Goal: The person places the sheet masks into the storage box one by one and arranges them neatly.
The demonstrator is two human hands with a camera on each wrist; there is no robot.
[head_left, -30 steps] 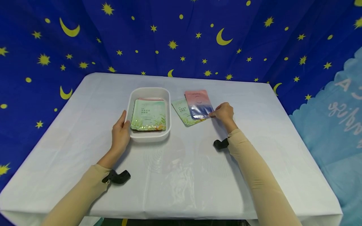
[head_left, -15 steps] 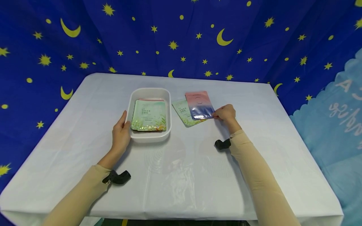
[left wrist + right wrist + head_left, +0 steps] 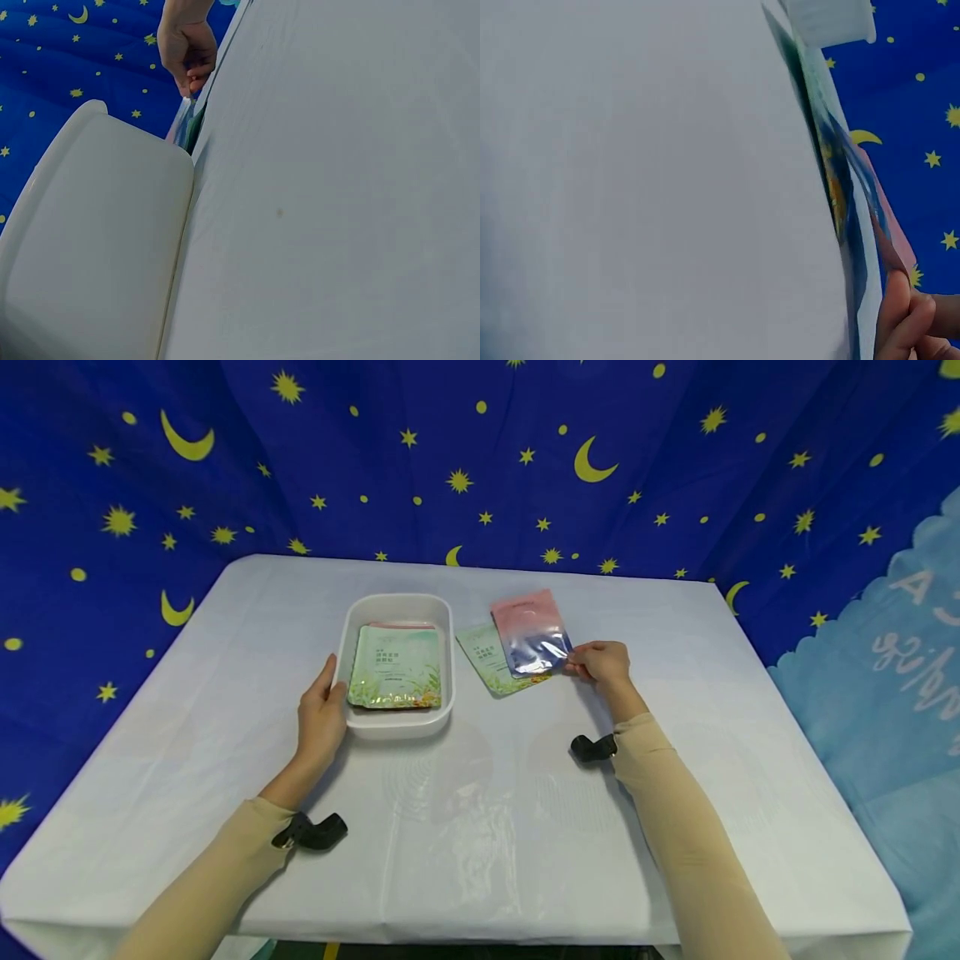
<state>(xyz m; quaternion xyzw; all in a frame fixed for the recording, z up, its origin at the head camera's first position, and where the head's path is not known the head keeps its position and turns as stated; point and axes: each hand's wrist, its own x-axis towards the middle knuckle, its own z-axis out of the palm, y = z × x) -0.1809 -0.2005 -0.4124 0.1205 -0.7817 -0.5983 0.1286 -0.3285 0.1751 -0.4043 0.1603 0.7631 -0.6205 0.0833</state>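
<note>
In the head view, a white plastic tub [image 3: 397,725] holds a stack of flat green face mask packets [image 3: 395,664], with a reddish edge showing behind them. My left hand [image 3: 321,714] holds the tub's left side, thumb at the rim and fingers along the outer wall. To the right of the tub, my right hand [image 3: 602,664] pinches the lower right corner of a pink and blue face mask packet [image 3: 528,631]. Part of it overlaps a green packet [image 3: 486,658] on the table. In the right wrist view, the pinched packet [image 3: 881,202] stands raised at an angle.
A white cloth covers the table [image 3: 480,827]. Behind it hangs a blue curtain [image 3: 420,452] with yellow stars and moons. A light blue panel [image 3: 877,710] with lettering is at the right. A black wrist camera [image 3: 592,748] sits on each sleeve.
My right hand has shifted slightly right. The pink and blue packet, flat earlier, has tilted up and its far edge has moved away from me. My left hand and the tub stay put.
</note>
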